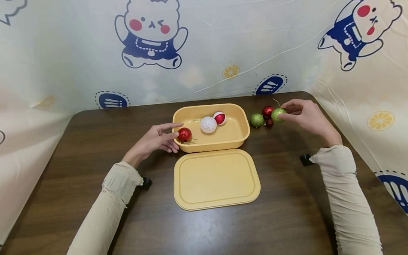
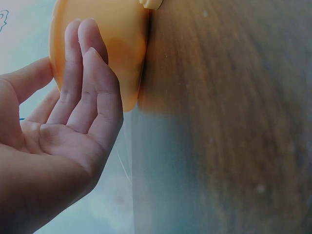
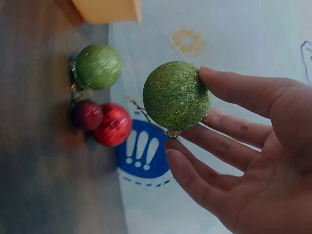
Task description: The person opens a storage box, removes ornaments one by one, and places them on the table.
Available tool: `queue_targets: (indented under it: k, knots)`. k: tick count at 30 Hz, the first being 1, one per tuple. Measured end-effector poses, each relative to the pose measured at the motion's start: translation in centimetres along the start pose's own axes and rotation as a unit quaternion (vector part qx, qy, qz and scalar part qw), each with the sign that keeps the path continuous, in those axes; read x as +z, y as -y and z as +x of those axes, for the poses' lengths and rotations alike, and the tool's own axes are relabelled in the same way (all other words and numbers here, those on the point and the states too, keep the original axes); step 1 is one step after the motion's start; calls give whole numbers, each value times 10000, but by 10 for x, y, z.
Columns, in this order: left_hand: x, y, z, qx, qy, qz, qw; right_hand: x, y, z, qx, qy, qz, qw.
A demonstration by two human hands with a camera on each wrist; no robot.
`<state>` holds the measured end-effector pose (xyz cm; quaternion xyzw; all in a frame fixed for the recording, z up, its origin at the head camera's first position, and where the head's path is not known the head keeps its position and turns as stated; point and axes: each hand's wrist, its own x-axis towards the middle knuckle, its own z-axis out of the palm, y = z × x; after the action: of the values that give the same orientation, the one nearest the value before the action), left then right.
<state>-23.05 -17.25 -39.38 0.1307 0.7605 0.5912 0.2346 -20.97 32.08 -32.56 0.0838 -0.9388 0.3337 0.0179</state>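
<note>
Green glitter ball (image 3: 176, 95) is pinched in our right hand (image 1: 306, 118); left hand (image 1: 155, 138) rests loose beside the yellow box (image 1: 238, 135). Next, we judge, carrying it into that box.

Open tray (image 1: 245, 130) mouth; lid (image 1: 216, 179) flat just before it.

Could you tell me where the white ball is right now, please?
In the head view the white ball lies inside the yellow tub, near its middle, touching the red-and-white ball and right of the red ball.
</note>
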Motion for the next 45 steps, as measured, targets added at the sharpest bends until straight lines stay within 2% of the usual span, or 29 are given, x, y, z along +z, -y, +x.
queue_targets:
  k: [10,20,32,45]
  knots:
    - [0,1,1,31,-37,-31,10000,7,-30,6,140,-213,-297,9992]
    - [0,1,0,17,-22,-4,10000,20,-48,15,251,-177,-305,9991]
    - [0,0,1,9,-36,33,10000,32,-49,19,323,-35,-149,9994]
    - [0,1,-1,22,-8,36,10000,22,-41,14,265,-31,-243,9993]
